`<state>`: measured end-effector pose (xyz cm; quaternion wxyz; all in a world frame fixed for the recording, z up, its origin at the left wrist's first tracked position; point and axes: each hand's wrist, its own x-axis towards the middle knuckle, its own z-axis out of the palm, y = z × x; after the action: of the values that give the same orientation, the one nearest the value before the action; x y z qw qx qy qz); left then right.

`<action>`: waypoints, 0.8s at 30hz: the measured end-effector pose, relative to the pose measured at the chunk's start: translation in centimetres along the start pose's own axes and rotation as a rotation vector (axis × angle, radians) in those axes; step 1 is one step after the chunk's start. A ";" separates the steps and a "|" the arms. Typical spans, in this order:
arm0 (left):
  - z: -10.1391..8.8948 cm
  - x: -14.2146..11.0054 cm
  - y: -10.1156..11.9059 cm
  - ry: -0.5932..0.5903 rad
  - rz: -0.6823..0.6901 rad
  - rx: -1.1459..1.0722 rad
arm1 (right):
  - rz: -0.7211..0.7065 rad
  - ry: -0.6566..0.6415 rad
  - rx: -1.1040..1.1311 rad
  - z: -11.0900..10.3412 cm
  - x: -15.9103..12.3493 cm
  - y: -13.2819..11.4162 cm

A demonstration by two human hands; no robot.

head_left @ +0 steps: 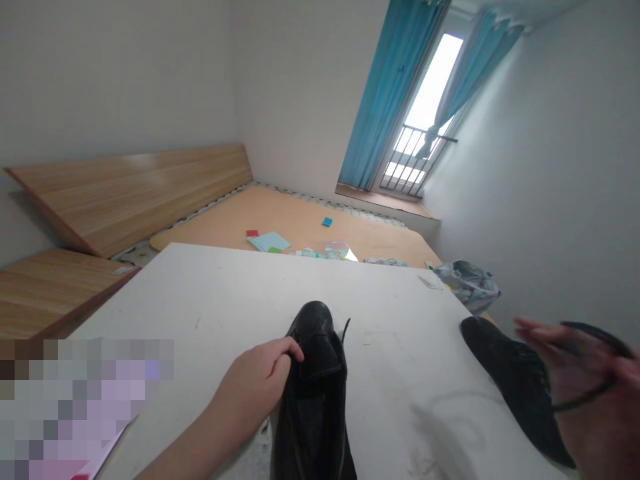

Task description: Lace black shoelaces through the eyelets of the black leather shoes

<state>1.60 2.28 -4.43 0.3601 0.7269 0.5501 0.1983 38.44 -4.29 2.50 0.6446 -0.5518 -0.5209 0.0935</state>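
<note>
A black shoe (315, 400) lies on the white table with its toe pointing away from me, its tongue showing between the side flaps. Thumb and fingers of my left hand (267, 370) are closed on the shoe's left edge beside the tongue. A short dark strip sticks up at its right edge. Over at the far right, my right hand (590, 393) is raised and smeared by motion. A black shoelace (597, 330) loops around and out of that hand. Behind it, a second black shoe (505, 367) rests near the table's right edge, partly covered by the hand.
The white table (225, 287) bears the shoes. Beyond it, a tan bed board (295, 207) carries a light blue booklet (270, 241) and small packets. A clear plastic bag (467, 283) sits off the right edge. A blurred-out area covers the lower left.
</note>
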 end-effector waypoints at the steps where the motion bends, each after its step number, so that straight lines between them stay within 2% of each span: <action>1: 0.0 0.0 0.0 0.000 0.002 0.006 | 0.059 -0.064 0.032 0.7 -0.2 0.3; 4: 0.1 0.1 0.0 -0.002 0.008 0.019 | 0.238 -0.289 0.039 2.7 -1.2 1.0; 6: 0.1 0.1 0.0 -0.004 0.011 0.024 | 0.243 -0.367 0.039 3.7 -1.6 1.0; 8: 0.1 0.1 0.0 -0.006 0.012 0.027 | 0.164 -0.408 -0.011 4.5 -1.5 0.8; 11: 0.1 0.1 0.0 -0.007 0.014 0.035 | -0.027 -0.468 -0.382 5.9 -1.0 1.2; 13: 0.1 0.0 0.0 -0.004 0.017 0.047 | -0.106 -0.547 -0.617 7.1 -1.0 2.3; 16: -0.1 -0.1 0.1 0.006 0.033 0.060 | -0.142 -0.664 -0.718 8.9 -2.1 4.6; 20: -0.1 -0.2 0.1 0.025 0.046 0.074 | -0.195 -0.680 -0.773 10.6 -5.1 6.1; 24: 0.4 -0.3 0.1 0.038 0.051 0.142 | -0.215 -0.624 -0.755 12.0 -8.3 3.9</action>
<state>1.83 1.90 -4.56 0.2919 0.7606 0.5508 0.1814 27.26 -1.18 -7.19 0.2195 -0.6355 -0.7402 -0.0081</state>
